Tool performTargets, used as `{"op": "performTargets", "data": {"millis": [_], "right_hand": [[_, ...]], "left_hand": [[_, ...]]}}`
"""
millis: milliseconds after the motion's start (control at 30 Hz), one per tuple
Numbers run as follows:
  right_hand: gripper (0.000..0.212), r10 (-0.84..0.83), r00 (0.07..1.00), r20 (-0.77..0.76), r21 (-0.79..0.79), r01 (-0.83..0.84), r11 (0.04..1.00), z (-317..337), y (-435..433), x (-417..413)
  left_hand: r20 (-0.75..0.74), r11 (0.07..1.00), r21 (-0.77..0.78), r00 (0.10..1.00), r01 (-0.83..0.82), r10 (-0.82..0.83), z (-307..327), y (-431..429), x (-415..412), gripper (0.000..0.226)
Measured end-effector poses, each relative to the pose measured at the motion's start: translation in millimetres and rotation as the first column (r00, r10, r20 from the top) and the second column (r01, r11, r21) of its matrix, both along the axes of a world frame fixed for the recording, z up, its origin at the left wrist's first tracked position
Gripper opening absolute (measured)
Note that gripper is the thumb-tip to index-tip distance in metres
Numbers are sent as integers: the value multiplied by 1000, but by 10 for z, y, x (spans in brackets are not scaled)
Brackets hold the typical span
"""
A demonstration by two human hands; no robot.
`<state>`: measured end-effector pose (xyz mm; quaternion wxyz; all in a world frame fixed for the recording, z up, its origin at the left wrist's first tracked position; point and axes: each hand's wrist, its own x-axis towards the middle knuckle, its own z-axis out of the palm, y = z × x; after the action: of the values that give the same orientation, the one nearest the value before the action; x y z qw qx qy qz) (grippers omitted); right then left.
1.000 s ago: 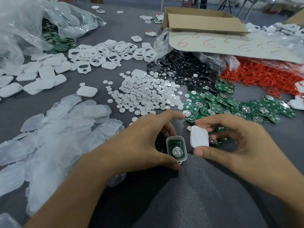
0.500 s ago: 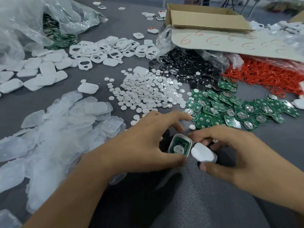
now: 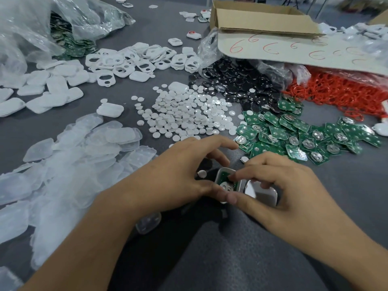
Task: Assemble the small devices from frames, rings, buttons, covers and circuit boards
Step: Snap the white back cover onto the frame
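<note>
Frame (image 3: 220, 172): a white rounded shell at the near edge of the table (image 3: 147, 24), open side up. A green circuit board (image 3: 223, 180) sits inside it with its silver disc showing.
Left hand (image 3: 178, 175): grasps the frame, with the thumb along its near rim and a curled finger at its far rim. The index finger stretches out above and touches nothing.
Right hand (image 3: 294, 185): pinches a white cover (image 3: 263, 194) — tilted, touching the frame's right edge. Its index fingertip (image 3: 232, 176) rests on the board.
Under the hands: dark grey fabric (image 3: 231, 259). The table's near edge cannot be made out here.
Just beyond the hands: one loose white disc (image 3: 202, 173) by the left fingers, then the spread of white buttons (image 3: 184, 114).
Right of the buttons: a heap of green boards (image 3: 294, 133) whose near edge lies close to the right knuckles. Black discs (image 3: 237, 80) and red rings (image 3: 340, 95) lie farther back.
Left side: clear covers (image 3: 73, 160) fan out right up to the left forearm. White shells (image 3: 42, 91) and holed white frames (image 3: 136, 59) lie behind them.
Back edge: a cardboard box (image 3: 262, 17), a sheet with red sixes (image 3: 294, 49) and a crumpled plastic bag (image 3: 42, 22).
Open room: bare grey table to the right of the right hand — below the boards — and a narrow bare strip between the clear covers and the buttons.
</note>
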<state>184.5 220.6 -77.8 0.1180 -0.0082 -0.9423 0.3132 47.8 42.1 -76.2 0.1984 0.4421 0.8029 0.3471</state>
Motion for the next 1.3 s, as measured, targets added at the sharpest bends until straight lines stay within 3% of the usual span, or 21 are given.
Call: {"op": "performTargets", "data": {"millis": [233, 500, 1300], "right_hand": [[30, -31, 999, -14, 74, 32, 997, -19, -60, -22], [19, -38, 998, -45, 66, 41, 997, -50, -118, -31], [19, -18, 998, -57, 125, 25, 992, -78, -107, -52]], "left_hand": [[23, 998, -42, 999, 48, -47, 39, -35, -2, 91], [36, 999, -8, 999, 35, -35, 67, -27, 19, 85], [-38, 1000, -16, 999, 3, -4, 20, -15, -7, 81]]}}
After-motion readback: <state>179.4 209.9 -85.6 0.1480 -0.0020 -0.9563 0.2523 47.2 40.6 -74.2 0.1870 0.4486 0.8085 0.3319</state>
